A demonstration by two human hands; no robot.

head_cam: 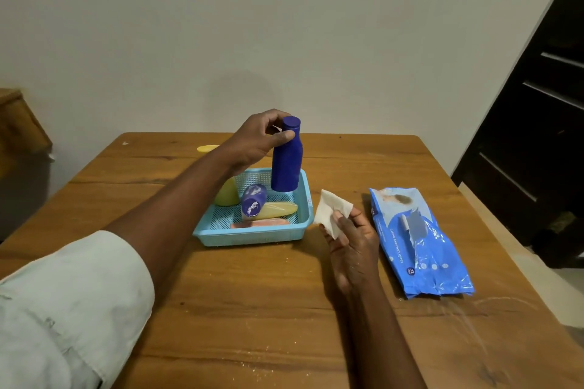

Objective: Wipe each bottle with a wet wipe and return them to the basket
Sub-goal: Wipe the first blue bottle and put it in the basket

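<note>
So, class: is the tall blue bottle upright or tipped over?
Upright. The left hand grips the tall blue bottle near its cap, base pointing down, above the basket.

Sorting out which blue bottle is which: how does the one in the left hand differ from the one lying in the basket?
The held bottle is upright, above the basket; the lying bottle rests on its side inside. The held one looks plain, the lying one shows a white label. The left hand grips the held one at its neck; nothing grips the other. Both are dark blue.
</note>
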